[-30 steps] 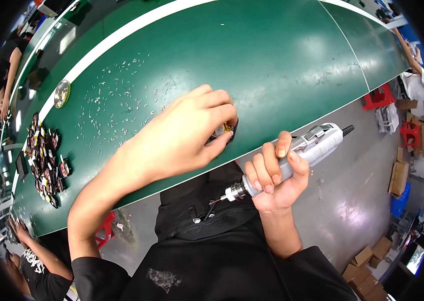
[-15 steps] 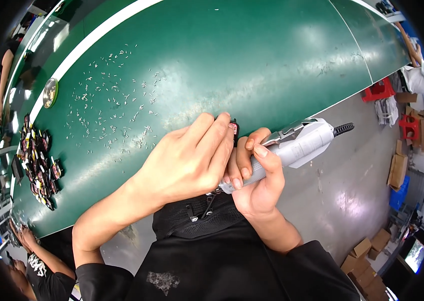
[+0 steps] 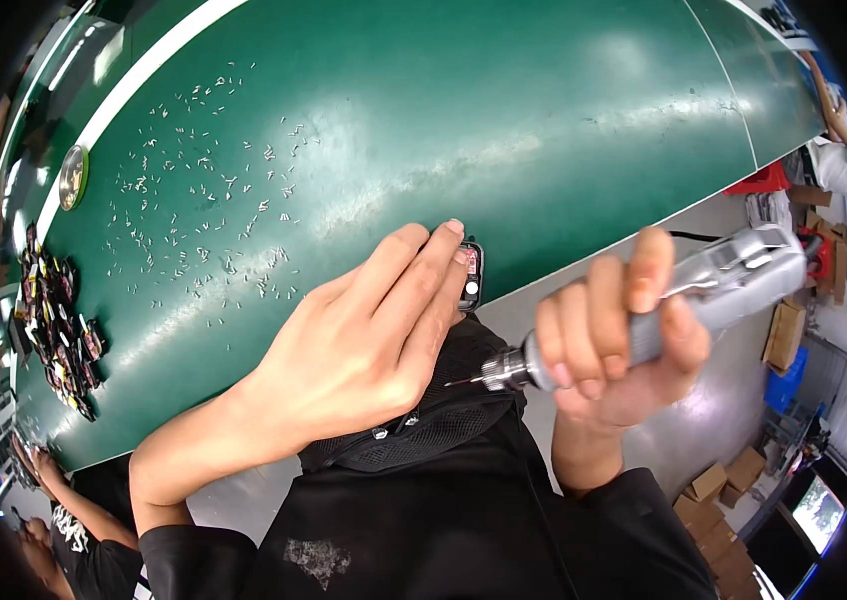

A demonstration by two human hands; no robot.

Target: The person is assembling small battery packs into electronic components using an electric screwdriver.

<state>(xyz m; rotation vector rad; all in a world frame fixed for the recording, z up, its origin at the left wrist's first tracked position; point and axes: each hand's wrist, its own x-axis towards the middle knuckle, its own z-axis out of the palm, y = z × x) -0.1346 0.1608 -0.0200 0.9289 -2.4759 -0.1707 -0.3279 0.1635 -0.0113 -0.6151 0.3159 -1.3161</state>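
My left hand (image 3: 358,335) rests at the near edge of the green tabletop (image 3: 463,140), its fingers closed on a small black-rimmed device (image 3: 472,285). Red and white parts show inside the device; the fingers cover the rest. Wrapped around a grey electric screwdriver (image 3: 743,265), my right hand (image 3: 618,340) is raised off to the right of the table edge. The screwdriver's thin bit points left toward my left wrist and touches nothing I can make out. Many small loose screws (image 3: 228,185) lie scattered on the table beyond my left hand.
A heap of small black devices (image 3: 58,335) lies on the table at left. Behind it is a round shallow dish (image 3: 73,178). A black mesh bag (image 3: 383,445) is at my waist. Cardboard boxes (image 3: 713,510) stand on the floor at right. Other people are at the table's sides.
My right hand has drawn the screwdriver away to the right, uncovering its bit and more of the device. My left hand stays on the device. The view has shifted slightly.
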